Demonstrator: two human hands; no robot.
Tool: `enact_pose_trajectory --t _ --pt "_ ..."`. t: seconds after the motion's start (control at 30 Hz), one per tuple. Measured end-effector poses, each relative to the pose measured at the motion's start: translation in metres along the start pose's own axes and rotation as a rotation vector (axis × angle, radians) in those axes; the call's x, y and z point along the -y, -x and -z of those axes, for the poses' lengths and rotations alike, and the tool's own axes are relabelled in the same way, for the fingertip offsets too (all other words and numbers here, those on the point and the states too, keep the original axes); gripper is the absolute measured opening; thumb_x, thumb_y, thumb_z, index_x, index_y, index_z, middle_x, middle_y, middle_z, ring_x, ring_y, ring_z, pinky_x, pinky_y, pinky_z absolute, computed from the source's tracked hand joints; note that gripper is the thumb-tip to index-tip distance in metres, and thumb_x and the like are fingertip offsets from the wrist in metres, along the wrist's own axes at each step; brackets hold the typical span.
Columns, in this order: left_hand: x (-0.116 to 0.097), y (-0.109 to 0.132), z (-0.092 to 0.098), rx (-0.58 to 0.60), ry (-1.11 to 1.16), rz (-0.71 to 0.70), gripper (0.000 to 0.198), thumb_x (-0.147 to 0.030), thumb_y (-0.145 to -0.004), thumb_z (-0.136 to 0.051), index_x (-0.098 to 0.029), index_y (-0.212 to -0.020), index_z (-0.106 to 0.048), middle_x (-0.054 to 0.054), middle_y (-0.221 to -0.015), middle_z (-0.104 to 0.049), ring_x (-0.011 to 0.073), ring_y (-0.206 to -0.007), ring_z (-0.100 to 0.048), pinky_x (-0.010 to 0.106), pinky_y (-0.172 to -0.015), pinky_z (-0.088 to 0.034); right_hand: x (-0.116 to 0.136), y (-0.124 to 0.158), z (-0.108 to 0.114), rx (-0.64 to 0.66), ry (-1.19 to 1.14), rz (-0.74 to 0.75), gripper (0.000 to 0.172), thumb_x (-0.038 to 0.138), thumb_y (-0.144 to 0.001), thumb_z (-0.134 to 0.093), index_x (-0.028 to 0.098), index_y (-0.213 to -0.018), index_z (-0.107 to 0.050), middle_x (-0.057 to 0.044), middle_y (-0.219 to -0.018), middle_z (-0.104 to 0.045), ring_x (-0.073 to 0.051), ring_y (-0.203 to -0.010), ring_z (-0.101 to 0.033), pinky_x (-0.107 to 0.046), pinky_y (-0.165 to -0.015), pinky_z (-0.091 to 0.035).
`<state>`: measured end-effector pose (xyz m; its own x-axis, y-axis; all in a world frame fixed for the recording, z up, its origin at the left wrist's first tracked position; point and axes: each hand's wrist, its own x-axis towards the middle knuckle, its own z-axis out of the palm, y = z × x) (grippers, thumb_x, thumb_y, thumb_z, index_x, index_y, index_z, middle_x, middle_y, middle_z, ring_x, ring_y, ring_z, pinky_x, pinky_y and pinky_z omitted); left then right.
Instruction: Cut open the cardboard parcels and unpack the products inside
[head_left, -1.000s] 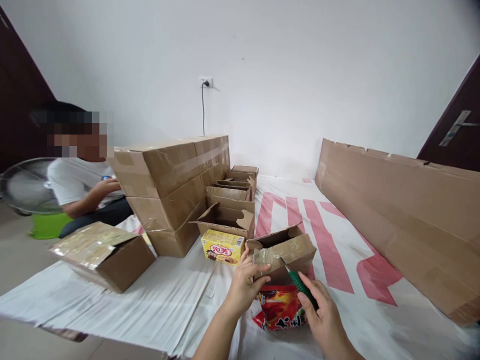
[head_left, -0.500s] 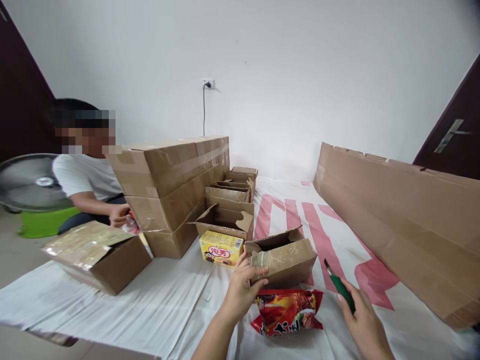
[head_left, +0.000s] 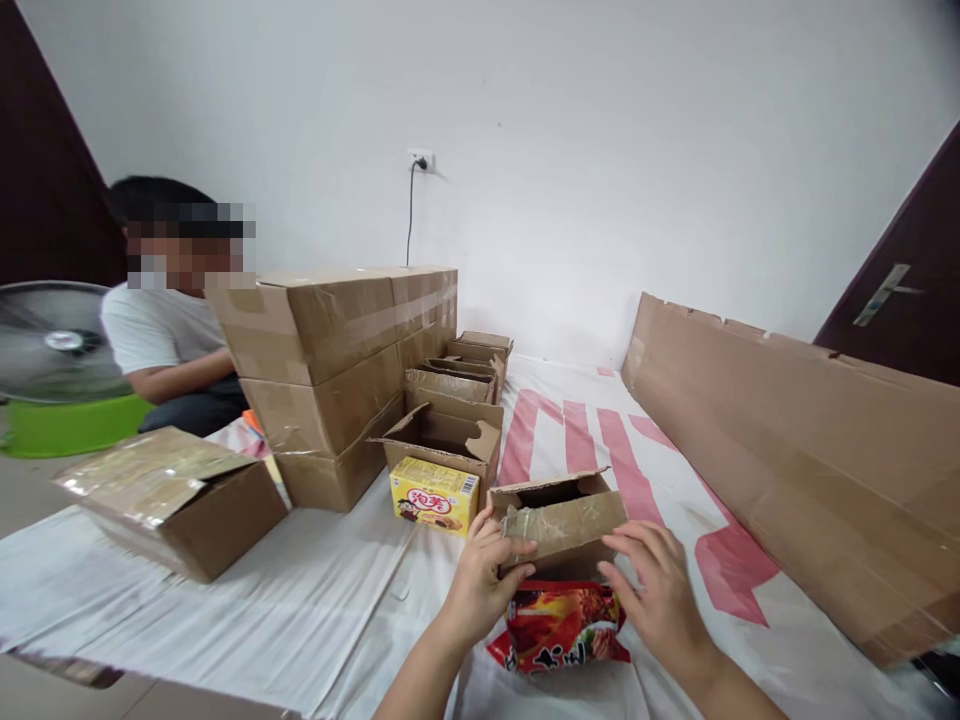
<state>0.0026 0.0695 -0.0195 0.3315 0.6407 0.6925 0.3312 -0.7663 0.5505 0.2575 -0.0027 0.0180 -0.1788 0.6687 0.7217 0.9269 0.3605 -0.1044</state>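
With left hand, pinching the box by its left end, thumb against fingers; with right hand, half spread at the other end, thumb well clear of the fingers. Cannot tell whether touching there. Set on the near part of the cloth, with a dark gap along the top. Just in front, lying flat: a red packet. Just left, upright: a yellow carton, against the nearest in a row of open boxes.

Underneath, white and creased, printed with broad faded red stripes. Along the right, a long cardboard panel; along the left, a stack of taped boxes, then a lone carton near the edge.

Behind, a plain white wall with socket and black cord. Far right, a dark door. Far left, a co-worker seated beside a fan, above something green.
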Motion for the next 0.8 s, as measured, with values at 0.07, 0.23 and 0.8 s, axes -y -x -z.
enact_pose_trajectory --t 0.07,0.23,0.8 --pt "-0.001 0.000 0.001 0.009 -0.010 0.004 0.018 -0.015 -0.077 -0.072 -0.025 -0.092 -0.071 0.001 -0.077 -0.070 0.0208 -0.080 -0.065 0.066 -0.106 -0.032 0.026 -0.023 -0.009 0.025 -0.041 0.086 0.018 0.031 -0.088 -0.061 0.025 -0.104 -0.063 -0.006 -0.105 -0.064 -0.026 -0.107 -0.053 -0.044 -0.094 -0.042" --pt "-0.004 -0.001 0.003 0.038 -0.024 -0.018 0.019 -0.013 -0.076 -0.072 -0.024 -0.092 -0.071 0.000 -0.074 -0.069 0.0195 -0.077 -0.064 0.064 -0.105 -0.034 0.047 -0.055 -0.039 -0.004 -0.044 0.150 0.017 0.017 -0.091 -0.046 0.022 -0.085 -0.061 -0.004 -0.095 -0.065 -0.023 -0.100 -0.053 -0.041 -0.092 -0.038" --pt "0.006 0.002 0.005 0.015 0.005 -0.024 0.016 -0.020 -0.080 -0.070 -0.027 -0.094 -0.071 -0.001 -0.077 -0.070 0.0191 -0.076 -0.066 0.061 -0.106 -0.037 -0.100 0.053 0.064 0.167 0.088 -0.124 0.021 0.034 -0.093 -0.047 0.025 -0.087 -0.065 -0.003 -0.085 -0.069 -0.020 -0.080 -0.064 -0.031 -0.075 -0.048"
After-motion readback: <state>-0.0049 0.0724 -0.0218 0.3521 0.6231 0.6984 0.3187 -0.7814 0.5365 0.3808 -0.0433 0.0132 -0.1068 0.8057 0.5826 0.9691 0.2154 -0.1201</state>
